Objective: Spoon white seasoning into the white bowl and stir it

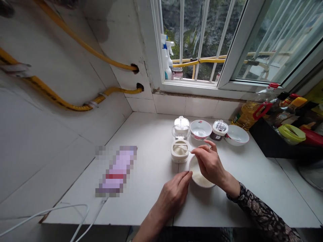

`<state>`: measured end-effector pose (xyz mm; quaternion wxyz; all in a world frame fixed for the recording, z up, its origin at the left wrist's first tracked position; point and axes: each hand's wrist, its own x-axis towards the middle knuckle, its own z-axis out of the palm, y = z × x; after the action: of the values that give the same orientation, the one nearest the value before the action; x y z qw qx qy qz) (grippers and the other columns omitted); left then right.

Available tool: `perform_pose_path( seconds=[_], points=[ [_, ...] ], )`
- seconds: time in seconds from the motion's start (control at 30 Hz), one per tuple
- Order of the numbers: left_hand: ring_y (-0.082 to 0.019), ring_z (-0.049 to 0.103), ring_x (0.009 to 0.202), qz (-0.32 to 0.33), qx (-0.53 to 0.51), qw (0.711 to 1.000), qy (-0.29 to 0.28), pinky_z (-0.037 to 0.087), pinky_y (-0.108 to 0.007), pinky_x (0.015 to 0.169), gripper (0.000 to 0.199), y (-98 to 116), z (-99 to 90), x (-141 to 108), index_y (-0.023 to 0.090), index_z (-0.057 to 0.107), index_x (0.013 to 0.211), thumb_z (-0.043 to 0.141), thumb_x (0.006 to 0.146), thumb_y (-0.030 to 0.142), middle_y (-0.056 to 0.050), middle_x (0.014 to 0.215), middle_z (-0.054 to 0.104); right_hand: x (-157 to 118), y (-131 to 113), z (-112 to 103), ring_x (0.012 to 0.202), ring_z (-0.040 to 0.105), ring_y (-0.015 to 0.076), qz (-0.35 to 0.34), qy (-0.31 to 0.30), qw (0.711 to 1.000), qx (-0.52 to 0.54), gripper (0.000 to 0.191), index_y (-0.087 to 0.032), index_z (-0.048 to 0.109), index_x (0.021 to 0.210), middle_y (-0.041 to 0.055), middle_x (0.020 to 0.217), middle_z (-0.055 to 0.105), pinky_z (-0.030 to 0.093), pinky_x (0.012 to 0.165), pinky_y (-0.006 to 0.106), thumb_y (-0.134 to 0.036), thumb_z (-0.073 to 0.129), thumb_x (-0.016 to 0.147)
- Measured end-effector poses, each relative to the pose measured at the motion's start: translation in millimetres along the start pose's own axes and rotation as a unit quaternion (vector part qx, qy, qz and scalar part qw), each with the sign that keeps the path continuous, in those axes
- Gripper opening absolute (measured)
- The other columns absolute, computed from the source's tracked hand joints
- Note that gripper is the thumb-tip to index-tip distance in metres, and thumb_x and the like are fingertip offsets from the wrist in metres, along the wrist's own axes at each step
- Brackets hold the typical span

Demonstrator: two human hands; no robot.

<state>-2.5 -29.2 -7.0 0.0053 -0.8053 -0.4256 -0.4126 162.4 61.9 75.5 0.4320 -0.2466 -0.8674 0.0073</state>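
Observation:
My right hand [210, 163] pinches the handle of a small white spoon [186, 149]. The spoon's bowl end is in an open seasoning jar [179, 159], which holds a pale powder. My left hand [174, 190] has its fingers together against the left rim of a white bowl [202, 184], gripping its edge. Something pale lies inside that bowl, partly hidden beneath my right hand. The jar's clear lid [180, 131] is flipped back behind it.
At the back stand another lidded white jar [181, 122], a floral bowl [201, 129], a dark-filled jar [220, 130] and a shallow bowl [236, 135]. An oil bottle [248, 112] and a black rack [263, 141] are at right. A pixelated, phone-like object [117, 171] lies left, with a white cable [87, 210].

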Motion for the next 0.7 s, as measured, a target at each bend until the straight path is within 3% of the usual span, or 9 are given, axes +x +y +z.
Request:
perform_pose_path(
  seconds=[0.07, 0.2, 0.33, 0.5, 0.7],
  points=[
    [-0.02, 0.069, 0.102, -0.001, -0.002, 1.0, -0.003, 0.059, -0.029, 0.086, 0.038, 0.2, -0.4, 0.3, 0.011, 0.051, 0.13, 0.041, 0.094, 0.004, -0.014, 0.11, 0.069, -0.4, 0.6, -5.8, 0.075, 0.067, 0.0176, 0.003, 0.01, 1.0, -0.003, 0.025, -0.021, 0.059, 0.101, 0.0014, 0.082, 0.073, 0.041, 0.1, 0.045, -0.003, 0.046, 0.089],
    [-0.02, 0.069, 0.103, -0.005, 0.002, 1.0, -0.006, 0.06, -0.029, 0.086, 0.041, 0.7, -2.0, 0.8, 0.013, 0.049, 0.133, 0.041, 0.094, 0.004, -0.013, 0.111, 0.069, -3.5, 4.2, -28.3, 0.067, 0.064, 0.018, 0.089, 0.042, 0.995, 0.025, 0.019, -0.023, 0.058, 0.093, -0.0008, 0.073, 0.072, 0.041, 0.099, 0.046, -0.009, 0.047, 0.089],
    [-0.02, 0.069, 0.101, 0.0, 0.008, 1.0, -0.003, 0.061, -0.03, 0.084, 0.039, 0.5, -2.1, 1.1, 0.013, 0.05, 0.131, 0.04, 0.094, 0.004, -0.013, 0.109, 0.07, -17.7, 15.1, -39.3, 0.055, 0.058, 0.0167, 0.161, -0.016, 0.987, 0.007, 0.016, -0.024, 0.058, 0.08, -0.0037, 0.059, 0.064, 0.044, 0.093, 0.044, -0.014, 0.046, 0.085],
    [-0.02, 0.069, 0.098, -0.003, 0.008, 1.0, -0.001, 0.061, -0.03, 0.081, 0.035, 0.9, -1.3, 1.6, 0.013, 0.051, 0.129, 0.041, 0.096, 0.006, -0.013, 0.108, 0.069, -36.2, 23.9, -30.6, 0.054, 0.057, 0.0154, 0.178, -0.081, 0.98, -0.02, 0.015, -0.023, 0.057, 0.074, -0.0037, 0.058, 0.062, 0.042, 0.093, 0.043, -0.013, 0.047, 0.08],
    [-0.02, 0.069, 0.099, -0.001, 0.003, 1.0, -0.003, 0.06, -0.029, 0.083, 0.035, 1.4, -1.9, 2.5, 0.012, 0.051, 0.129, 0.042, 0.096, 0.006, -0.013, 0.108, 0.069, -39.1, 15.4, -13.3, 0.057, 0.059, 0.0162, 0.224, -0.105, 0.966, 0.071, 0.017, -0.023, 0.057, 0.077, -0.003, 0.061, 0.066, 0.041, 0.095, 0.044, -0.011, 0.045, 0.082]
  ],
)
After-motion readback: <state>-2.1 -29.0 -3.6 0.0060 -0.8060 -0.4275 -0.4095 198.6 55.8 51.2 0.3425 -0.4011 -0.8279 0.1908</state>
